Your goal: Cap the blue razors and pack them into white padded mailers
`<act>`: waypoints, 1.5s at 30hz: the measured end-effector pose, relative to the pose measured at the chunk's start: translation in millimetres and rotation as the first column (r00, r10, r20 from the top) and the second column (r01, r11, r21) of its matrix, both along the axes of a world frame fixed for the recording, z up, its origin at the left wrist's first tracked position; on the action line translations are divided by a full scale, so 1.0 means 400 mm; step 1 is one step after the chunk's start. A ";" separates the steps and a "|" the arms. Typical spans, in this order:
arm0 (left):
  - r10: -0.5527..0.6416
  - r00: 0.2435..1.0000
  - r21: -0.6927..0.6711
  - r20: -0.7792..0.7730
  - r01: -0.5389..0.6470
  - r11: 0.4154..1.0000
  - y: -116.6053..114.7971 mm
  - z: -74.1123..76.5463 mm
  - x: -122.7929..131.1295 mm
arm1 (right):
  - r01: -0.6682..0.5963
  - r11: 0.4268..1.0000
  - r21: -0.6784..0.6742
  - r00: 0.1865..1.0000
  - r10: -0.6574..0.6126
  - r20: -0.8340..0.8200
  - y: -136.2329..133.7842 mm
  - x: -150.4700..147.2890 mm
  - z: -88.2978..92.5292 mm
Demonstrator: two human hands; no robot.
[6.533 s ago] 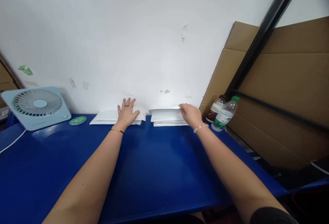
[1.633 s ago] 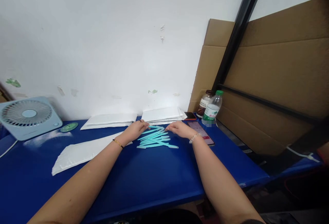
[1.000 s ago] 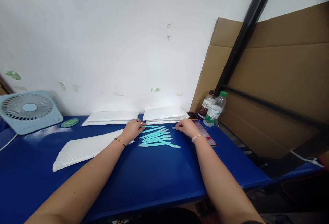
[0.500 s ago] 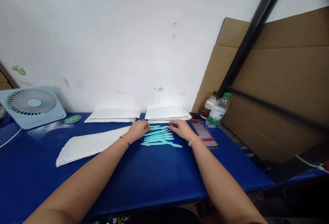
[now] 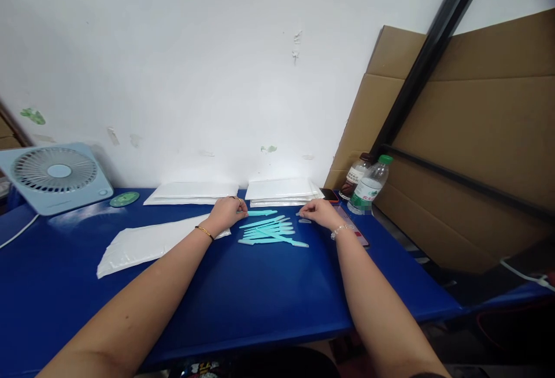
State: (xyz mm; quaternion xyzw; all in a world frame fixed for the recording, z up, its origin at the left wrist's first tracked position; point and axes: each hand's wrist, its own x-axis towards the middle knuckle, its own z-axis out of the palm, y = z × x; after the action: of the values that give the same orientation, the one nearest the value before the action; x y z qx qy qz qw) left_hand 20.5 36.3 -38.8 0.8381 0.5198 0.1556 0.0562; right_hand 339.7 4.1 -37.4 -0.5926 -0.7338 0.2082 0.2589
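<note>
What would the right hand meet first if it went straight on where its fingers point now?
The right hand would probably meet the turquoise stick held by the left hand, though depth is unclear.

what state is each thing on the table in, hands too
left hand, pinching the end of a teal stick
right hand, pinching a clear piece
other clear piece, lying loose
stick pile, flat, sticks crossing
front envelope, flat, partly hidden by the left arm
back envelopes, in two stacks
bottles, standing, caps on
larger phone, screen lit, partly hidden
fan, tilted back; on or off unclear
</note>
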 end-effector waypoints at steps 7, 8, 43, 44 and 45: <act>-0.054 0.999 -0.012 0.007 0.054 0.998 0.004 -0.024 0.001 | -0.152 0.974 0.166 0.988 0.144 0.055 0.011 -0.085 -0.027; -0.052 0.999 -0.015 0.009 0.052 0.999 0.003 -0.023 0.003 | -0.169 0.972 0.161 0.984 0.159 0.075 0.015 -0.100 -0.031; -0.137 0.986 0.000 0.091 0.138 0.990 -0.017 -0.007 0.027 | -0.249 0.965 0.087 0.940 0.218 0.263 -0.012 -0.098 -0.005; -0.178 0.979 -0.004 0.097 0.179 0.984 -0.025 -0.003 0.035 | -0.259 0.963 0.076 0.934 0.230 0.275 -0.012 -0.105 -0.008; -0.221 0.971 -0.011 0.097 0.223 0.975 -0.032 -0.001 0.044 | -0.267 0.961 0.069 0.931 0.239 0.277 -0.012 -0.110 -0.011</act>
State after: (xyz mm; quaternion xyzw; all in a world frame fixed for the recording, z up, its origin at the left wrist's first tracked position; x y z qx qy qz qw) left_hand 38.0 23.4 -39.0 0.8820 0.4212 0.1823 0.1069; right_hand 295.5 -0.6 -41.8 -0.5010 -0.8422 0.1193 0.1598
